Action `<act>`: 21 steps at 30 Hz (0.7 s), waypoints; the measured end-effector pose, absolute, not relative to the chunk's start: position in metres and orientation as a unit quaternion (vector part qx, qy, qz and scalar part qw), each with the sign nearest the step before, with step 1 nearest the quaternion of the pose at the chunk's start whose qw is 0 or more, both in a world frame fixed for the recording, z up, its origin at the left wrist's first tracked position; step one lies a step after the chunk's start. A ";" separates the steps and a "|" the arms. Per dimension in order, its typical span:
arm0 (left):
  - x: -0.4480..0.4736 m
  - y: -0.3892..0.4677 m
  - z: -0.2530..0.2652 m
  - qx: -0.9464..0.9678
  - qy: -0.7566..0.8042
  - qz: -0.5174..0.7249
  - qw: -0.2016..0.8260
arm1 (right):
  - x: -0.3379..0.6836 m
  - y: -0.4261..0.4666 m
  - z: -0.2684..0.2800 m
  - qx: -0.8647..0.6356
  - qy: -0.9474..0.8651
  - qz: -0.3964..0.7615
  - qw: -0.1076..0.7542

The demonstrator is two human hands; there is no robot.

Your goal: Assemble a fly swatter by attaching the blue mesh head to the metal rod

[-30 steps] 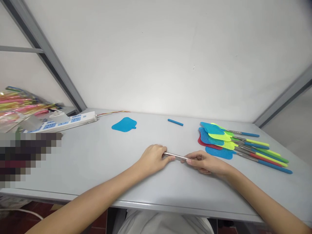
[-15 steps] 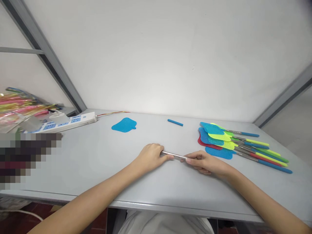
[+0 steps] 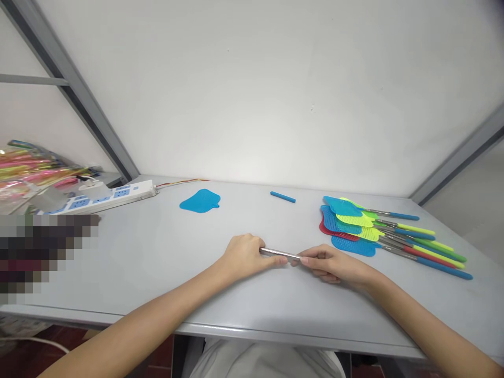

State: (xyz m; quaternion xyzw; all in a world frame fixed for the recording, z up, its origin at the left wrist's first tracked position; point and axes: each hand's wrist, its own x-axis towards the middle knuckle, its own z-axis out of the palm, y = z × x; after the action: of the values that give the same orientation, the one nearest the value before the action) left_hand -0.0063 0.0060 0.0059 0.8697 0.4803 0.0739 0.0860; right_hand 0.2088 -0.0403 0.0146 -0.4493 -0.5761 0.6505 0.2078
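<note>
Two hands share one thin metal rod, lying low over the table near the front edge. Left hand is curled shut on its 9 o'clock end; right hand pinches the 3 o'clock end w/ thumb and fingers. Blue swatter head lies well apart at 11 o'clock, blue grip at 12, swatter pile at 2.

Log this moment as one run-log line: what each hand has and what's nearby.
left hand: grips metal rod | right hand: grips rod's other end | nearby: swatter pile, loose blue head, blue sleeve
</note>
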 end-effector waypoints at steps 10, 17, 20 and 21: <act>-0.003 0.001 0.002 0.863 0.493 0.071 0.083 | 0.209 -0.041 0.011 -0.437 -0.586 0.648 0.214; -0.002 -0.005 0.001 0.880 0.464 0.067 0.082 | 0.208 -0.040 0.013 -0.430 -0.598 0.644 0.207; -0.001 -0.007 0.001 0.887 0.450 0.067 0.078 | 0.207 -0.040 0.013 -0.428 -0.603 0.642 0.202; -0.001 -0.007 0.001 0.889 0.446 0.067 0.077 | 0.207 -0.039 0.013 -0.428 -0.605 0.640 0.200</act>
State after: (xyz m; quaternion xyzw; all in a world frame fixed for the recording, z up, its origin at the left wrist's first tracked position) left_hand -0.0011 -0.0069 0.0012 0.8891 0.4463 0.0669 0.0768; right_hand 0.2073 -0.0394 0.0128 -0.4284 -0.6053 0.6403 0.2004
